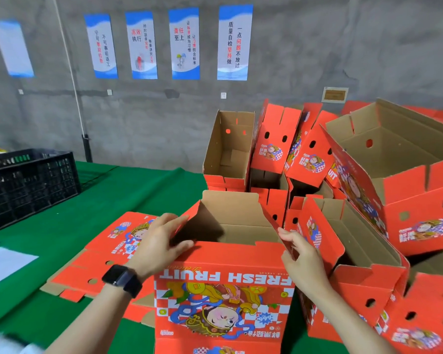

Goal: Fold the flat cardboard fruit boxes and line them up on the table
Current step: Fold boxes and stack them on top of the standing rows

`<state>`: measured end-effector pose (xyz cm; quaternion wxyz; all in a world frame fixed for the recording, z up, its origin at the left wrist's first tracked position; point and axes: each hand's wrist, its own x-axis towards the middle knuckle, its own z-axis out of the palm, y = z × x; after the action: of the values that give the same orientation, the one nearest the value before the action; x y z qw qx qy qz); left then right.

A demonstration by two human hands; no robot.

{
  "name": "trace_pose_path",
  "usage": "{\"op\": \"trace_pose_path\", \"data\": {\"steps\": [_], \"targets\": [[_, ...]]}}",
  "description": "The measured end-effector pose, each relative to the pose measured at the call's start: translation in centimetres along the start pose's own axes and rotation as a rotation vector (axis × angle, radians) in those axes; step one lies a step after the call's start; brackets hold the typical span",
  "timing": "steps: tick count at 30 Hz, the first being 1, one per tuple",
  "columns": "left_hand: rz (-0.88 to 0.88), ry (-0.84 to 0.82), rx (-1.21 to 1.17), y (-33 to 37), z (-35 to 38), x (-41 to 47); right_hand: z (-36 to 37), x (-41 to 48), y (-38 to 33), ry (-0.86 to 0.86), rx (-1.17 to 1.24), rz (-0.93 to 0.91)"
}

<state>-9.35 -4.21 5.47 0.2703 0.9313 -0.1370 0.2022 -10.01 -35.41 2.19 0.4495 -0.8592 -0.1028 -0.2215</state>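
status: one box [223, 297] stands upright at the near edge of the table [62, 226], open top up, printed face toward me.

grip: my left hand [161, 241] grips the left end flap, fingers curled over its edge. my right hand [302, 259] pinches the right end flap. both grips are narrow and hold cardboard.

done: the box body is squared up. several folded boxes [276, 141] sit to the right and behind, touching one another, some tilted, some on their sides.

left, by my judgement:
1. seat both end flaps of the box in hand.
2. fold the flats [105, 254] lying just left of the box. they lie in a low stack and i cannot tell how many.
3. line up the folded boxes. they form a heap, not a row, so this step is not yet done.

a black crate [28, 182] stands well apart at far left.
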Motion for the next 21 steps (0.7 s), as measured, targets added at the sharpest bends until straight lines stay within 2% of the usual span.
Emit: {"op": "trace_pose_path", "data": {"steps": [3, 7, 11, 19, 21], "targets": [[-0.111, -0.041, -0.302, 0.3, -1.1, 1.8, 0.1, 0.2, 0.1, -0.021, -0.008, 0.001], [-0.128, -0.064, -0.304, 0.6, -1.1, 5.4, 0.4, 0.4, 0.2, -0.012, -0.027, 0.018], [-0.027, -0.242, -0.496, 0.9, -1.1, 7.0, 0.1, 0.6, 0.3, -0.028, -0.048, 0.018], [-0.001, -0.788, -0.202, 0.4, -1.2, 9.9, -0.3, 0.5, 0.4, -0.079, -0.038, 0.033], [-0.023, -0.784, -0.281, -1.1, -0.3, 9.6, -0.6, 0.4, 0.5, -0.107, -0.023, 0.033]]}}
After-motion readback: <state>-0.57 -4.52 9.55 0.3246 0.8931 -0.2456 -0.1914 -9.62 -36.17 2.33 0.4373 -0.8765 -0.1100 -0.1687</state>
